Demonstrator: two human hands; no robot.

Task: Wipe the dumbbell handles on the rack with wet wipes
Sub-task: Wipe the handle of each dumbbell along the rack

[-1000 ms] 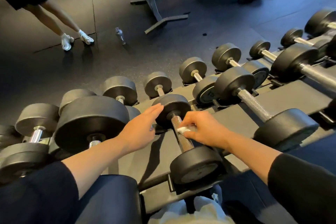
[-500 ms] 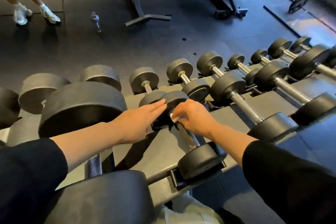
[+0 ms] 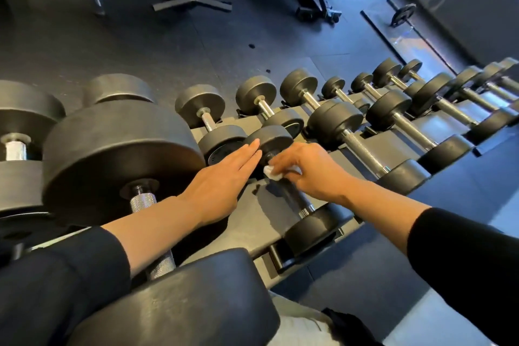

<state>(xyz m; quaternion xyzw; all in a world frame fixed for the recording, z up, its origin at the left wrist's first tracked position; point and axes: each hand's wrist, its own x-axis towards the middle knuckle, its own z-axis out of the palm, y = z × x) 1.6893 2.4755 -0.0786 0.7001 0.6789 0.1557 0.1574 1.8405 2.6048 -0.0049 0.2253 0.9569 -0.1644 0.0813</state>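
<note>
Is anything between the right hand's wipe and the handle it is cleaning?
Nothing visible. The right hand holds the wipe right on the handle, near its far end. The left hand lies flat beside it, fingertips at the far weight, not across the handle.

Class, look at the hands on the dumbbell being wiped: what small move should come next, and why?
Probably slide the right hand with the wipe down the handle toward the near weight. The wipe sits at the far end, beside the far weight that the flat left hand steadies, so the bare stretch below it looks unwiped.
</note>
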